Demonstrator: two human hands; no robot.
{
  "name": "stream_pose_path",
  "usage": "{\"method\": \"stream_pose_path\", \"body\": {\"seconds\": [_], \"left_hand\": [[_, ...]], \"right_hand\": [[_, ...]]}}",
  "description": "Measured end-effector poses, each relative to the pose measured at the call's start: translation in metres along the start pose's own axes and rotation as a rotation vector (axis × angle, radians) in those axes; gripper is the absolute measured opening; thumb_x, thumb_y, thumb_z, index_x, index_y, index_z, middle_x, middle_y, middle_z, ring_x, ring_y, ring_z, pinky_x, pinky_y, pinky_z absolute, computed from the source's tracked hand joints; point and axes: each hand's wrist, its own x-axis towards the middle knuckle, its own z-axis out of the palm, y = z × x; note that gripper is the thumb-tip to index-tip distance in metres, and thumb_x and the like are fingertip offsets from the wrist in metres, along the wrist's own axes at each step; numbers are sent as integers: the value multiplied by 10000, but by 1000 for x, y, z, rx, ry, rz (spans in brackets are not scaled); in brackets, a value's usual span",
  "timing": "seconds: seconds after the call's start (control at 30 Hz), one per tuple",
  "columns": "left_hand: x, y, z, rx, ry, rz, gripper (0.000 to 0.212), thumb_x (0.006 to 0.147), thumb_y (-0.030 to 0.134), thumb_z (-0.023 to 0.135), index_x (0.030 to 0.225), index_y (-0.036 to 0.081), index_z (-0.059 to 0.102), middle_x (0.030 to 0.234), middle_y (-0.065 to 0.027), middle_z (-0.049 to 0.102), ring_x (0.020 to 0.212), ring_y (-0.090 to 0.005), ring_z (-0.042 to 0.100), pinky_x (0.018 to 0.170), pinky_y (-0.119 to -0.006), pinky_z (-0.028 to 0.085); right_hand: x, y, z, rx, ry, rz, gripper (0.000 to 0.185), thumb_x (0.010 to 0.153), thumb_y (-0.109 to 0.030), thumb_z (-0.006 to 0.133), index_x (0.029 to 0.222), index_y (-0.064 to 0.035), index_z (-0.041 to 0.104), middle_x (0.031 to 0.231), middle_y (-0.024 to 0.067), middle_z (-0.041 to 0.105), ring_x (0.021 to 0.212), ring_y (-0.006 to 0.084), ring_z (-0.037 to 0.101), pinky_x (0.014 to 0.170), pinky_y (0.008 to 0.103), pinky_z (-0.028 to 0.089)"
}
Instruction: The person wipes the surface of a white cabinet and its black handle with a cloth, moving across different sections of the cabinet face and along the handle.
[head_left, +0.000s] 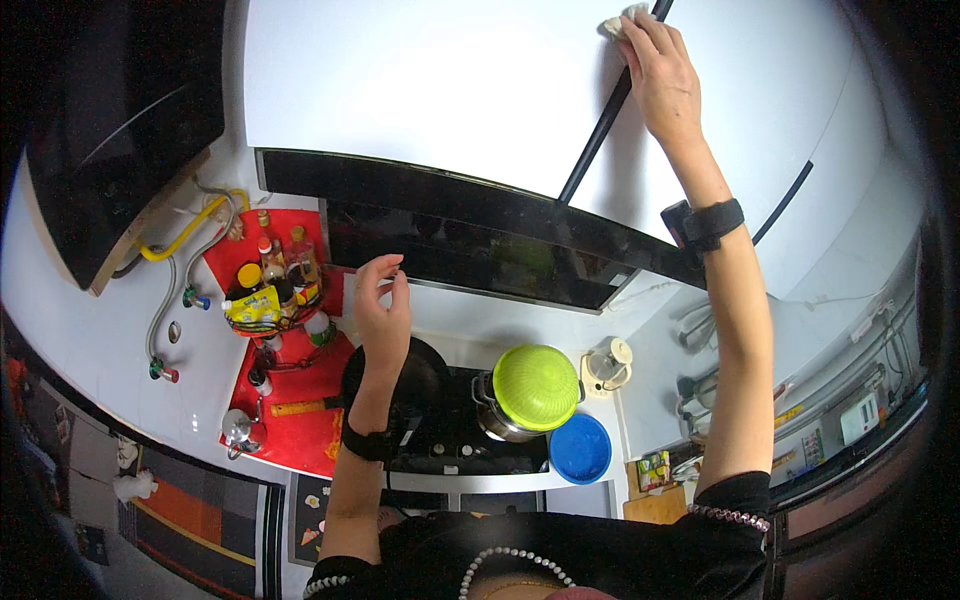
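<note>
My right hand (661, 79) is raised at the top right, its fingers closed on a crumpled whitish cloth (616, 27). The cloth lies against the white cabinet door (435, 90), beside a long black handle strip (596, 146). My left hand (382, 304) is held in the air in front of the black range hood's lower edge, with curled fingers and a gap between thumb and forefinger; nothing shows in it. Below the hood, a lime-green colander (536, 386) tops a steel pot (501, 426) on the black gas stove (442, 457).
Bottles and a condiment rack (259, 326) crowd the red counter mat (300, 390) at the left. A dark wok (424, 375) is behind my left wrist. Right of the pot are a blue basin (580, 448) and a glass kettle (609, 366). A black water heater (127, 127) hangs upper left.
</note>
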Motion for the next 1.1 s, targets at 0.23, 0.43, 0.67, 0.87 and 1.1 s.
{"method": "stream_pose_path", "body": {"seconds": [0.23, 0.43, 0.67, 0.87, 1.1], "left_hand": [[-17, -40, -2, 359, 24, 153, 185, 871, 11, 578, 1050, 24, 622, 1074, -105, 599, 1014, -249, 598, 858, -356, 495], [-32, -41, -13, 367, 35, 111, 131, 834, 9, 590, 964, 7, 608, 1027, -133, 592, 1006, -302, 562, 895, -385, 441], [-48, -41, -28, 434, 25, 129, 126, 841, 16, 583, 965, 8, 605, 1026, -135, 586, 1009, -315, 551, 901, -393, 439], [-48, -39, -37, 425, 53, 126, 140, 845, 27, 583, 981, 10, 612, 1040, -134, 583, 1024, -319, 546, 908, -404, 431], [-52, -40, -44, 448, 71, 118, 159, 838, 31, 590, 994, 22, 619, 1043, -138, 582, 1008, -331, 552, 890, -402, 433]], "right_hand": [[-41, -7, 10, -194, 19, -85, 339, 791, -78, 698, 1121, -151, 709, 1089, 26, 691, 1031, 183, 617, 921, 351, 446], [-89, -45, 8, -30, -74, -48, 392, 748, -19, 625, 1134, -66, 677, 1124, 61, 644, 1069, 205, 583, 911, 397, 443], [-132, -91, -16, 125, -264, -38, 402, 743, -42, 606, 1143, -26, 650, 1136, 72, 611, 1072, 215, 556, 913, 385, 423], [-107, -82, -27, 185, -403, -72, 419, 730, -7, 590, 1145, -22, 645, 1186, 83, 600, 1099, 248, 537, 941, 389, 430], [-14, -7, -1, 27, -82, 75, 346, 751, 90, 554, 1054, -28, 673, 1143, 123, 634, 991, 284, 603, 822, 361, 551]]}}
